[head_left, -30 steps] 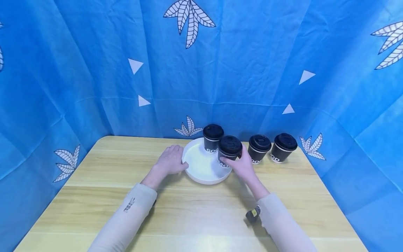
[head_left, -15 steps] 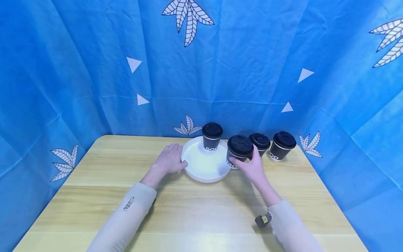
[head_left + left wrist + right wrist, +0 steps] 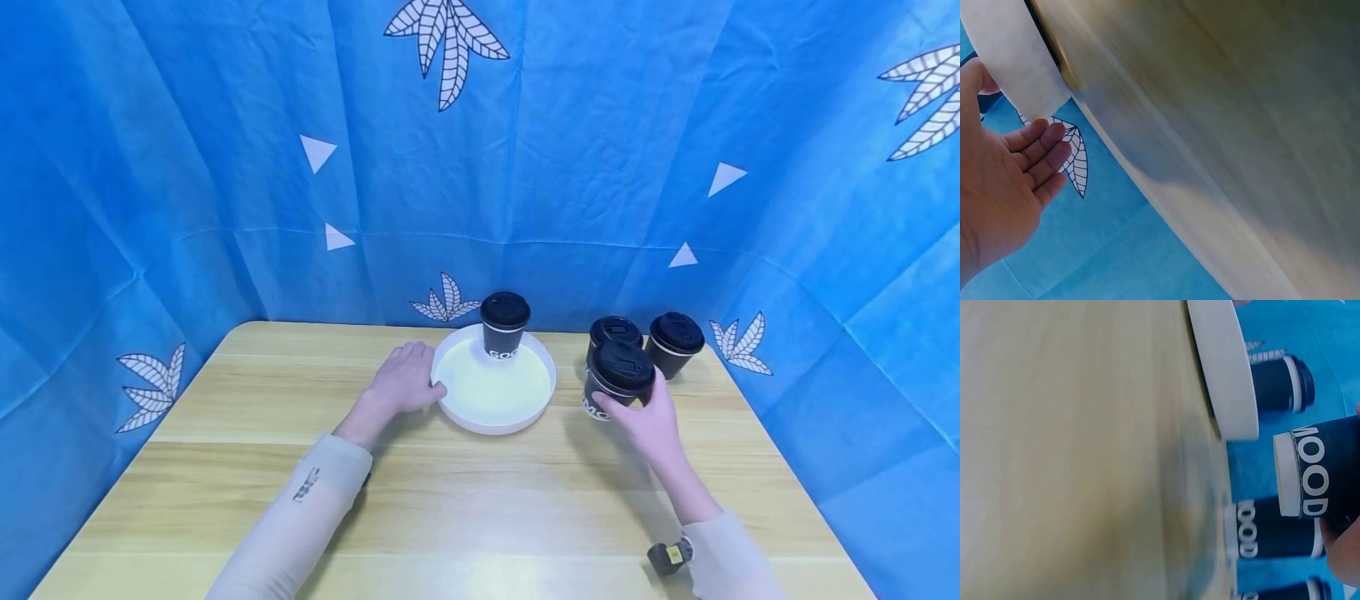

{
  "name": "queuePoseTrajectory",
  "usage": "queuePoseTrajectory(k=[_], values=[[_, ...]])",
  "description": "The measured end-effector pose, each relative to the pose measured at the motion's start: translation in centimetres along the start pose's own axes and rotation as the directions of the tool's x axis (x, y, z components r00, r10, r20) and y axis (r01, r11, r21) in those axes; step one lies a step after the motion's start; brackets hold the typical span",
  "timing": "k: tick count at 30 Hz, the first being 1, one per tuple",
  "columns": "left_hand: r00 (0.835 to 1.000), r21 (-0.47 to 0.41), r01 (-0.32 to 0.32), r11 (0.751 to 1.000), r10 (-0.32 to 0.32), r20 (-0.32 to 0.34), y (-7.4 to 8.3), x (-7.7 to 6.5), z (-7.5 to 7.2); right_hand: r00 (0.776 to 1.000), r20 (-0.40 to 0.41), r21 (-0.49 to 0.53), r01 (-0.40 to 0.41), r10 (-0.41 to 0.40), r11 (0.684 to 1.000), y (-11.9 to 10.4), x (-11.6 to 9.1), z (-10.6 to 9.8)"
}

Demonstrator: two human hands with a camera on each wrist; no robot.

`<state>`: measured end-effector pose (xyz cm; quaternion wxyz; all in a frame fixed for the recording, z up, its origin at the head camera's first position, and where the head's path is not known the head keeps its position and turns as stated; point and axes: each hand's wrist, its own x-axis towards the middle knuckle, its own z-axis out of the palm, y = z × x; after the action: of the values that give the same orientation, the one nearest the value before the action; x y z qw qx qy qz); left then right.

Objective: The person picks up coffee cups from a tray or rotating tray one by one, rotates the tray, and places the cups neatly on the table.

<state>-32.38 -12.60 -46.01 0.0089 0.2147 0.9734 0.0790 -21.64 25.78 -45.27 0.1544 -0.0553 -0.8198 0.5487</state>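
My right hand grips a black lidded paper coffee cup round its side. In the right wrist view this cup is clear of the tabletop, with white "MOOD" lettering on it. At the left side of a round white tray, my left hand rests against the rim. Its fingers lie loosely bent along the tray's outer wall in the left wrist view. Another black cup stands upright at the back of the tray.
Two more black cups stand right of the tray: one partly hidden behind the held cup, the other farther right. Blue leaf-print cloth hangs behind the wooden table and at its sides.
My right hand has carried its cup rightward from over the tray to in front of the standing cups. The left hand and the tray stay in place.
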Motion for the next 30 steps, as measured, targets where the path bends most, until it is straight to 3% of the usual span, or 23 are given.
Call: queuePoseTrajectory(k=[7,15,20,30], values=[[1.000,0.002,0.000,1.000,0.000,0.001,0.0,0.1,0.1,0.996,-0.053,-0.033,-0.070,0.068,0.997,1.9,-0.9,-3.0],[1.000,0.003,0.001,1.000,-0.001,-0.006,-0.1,0.1,0.2,0.977,-0.130,-0.047,-0.177,0.169,0.983,3.5,-0.7,-5.7],[1.000,-0.007,0.007,1.000,-0.007,-0.004,0.0,0.0,0.1,0.960,-0.203,-0.074,-0.209,0.191,0.975,4.6,-0.5,-6.6],[1.000,-0.008,0.007,1.000,-0.007,0.003,0.0,0.1,0.1,0.941,-0.238,-0.075,-0.266,0.242,0.961,5.5,-0.4,-7.5]])
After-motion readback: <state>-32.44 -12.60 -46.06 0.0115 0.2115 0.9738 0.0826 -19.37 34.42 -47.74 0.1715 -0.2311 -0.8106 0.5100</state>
